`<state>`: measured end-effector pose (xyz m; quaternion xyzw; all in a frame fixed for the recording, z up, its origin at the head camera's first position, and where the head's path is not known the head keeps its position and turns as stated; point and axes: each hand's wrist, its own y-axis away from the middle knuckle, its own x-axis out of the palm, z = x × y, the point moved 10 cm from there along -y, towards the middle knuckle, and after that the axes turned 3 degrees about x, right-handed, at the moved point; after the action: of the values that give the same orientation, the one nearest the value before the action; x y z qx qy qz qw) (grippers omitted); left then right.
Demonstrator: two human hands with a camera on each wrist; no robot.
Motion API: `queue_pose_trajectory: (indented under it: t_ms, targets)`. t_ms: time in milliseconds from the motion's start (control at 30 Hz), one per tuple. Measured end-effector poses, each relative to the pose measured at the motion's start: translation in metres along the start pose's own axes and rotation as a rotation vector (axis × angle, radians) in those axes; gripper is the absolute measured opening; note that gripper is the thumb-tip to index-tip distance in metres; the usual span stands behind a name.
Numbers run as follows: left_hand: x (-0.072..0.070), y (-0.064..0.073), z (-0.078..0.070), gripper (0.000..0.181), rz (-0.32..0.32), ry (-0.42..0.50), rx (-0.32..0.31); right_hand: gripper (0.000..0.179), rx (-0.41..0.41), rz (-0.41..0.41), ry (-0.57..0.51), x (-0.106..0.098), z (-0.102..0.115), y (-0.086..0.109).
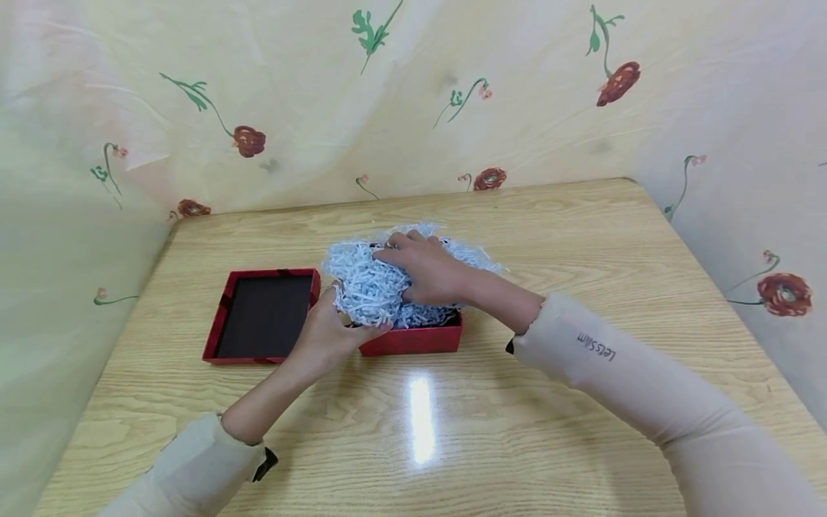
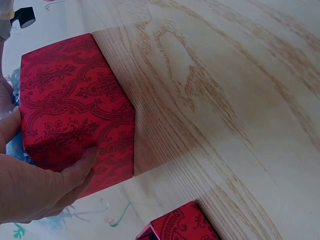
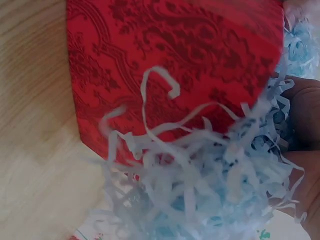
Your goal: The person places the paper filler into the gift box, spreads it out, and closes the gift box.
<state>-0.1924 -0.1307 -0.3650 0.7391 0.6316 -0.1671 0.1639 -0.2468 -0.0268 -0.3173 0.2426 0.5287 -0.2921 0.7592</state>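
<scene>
A red patterned box (image 1: 413, 340) stands on the table, heaped with pale blue shredded paper (image 1: 370, 287) that bulges over its rim. My left hand (image 1: 328, 336) grips the box's near left corner, its thumb along the front. In the left wrist view the fingers (image 2: 82, 167) lie against the patterned wall. From above, my right hand (image 1: 431, 271) holds some of the shredded paper, its fingers partly sunk in it. Loose strands (image 3: 190, 180) hang in front of the box wall in the right wrist view. What lies under the paper is hidden.
To the left of the box lies a red lid (image 1: 220, 323) with its black inside facing up. The wooden table (image 1: 549, 445) meets a flower-printed cloth (image 1: 310, 143) at the back and sides. A light reflection shines on the tabletop in front.
</scene>
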Motion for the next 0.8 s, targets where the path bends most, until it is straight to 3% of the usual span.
queue_pose_trajectory:
  t_ms: [233,800]
  targets:
    - [0.000,-0.001,0.003,0.082,-0.001,0.001,-0.027,0.069,0.002,0.015,-0.010,0.005,0.001,0.002]
    - [0.002,-0.001,0.000,0.085,0.004,0.024,-0.013,0.081,-0.010,0.020,0.025,-0.005,0.001,0.012]
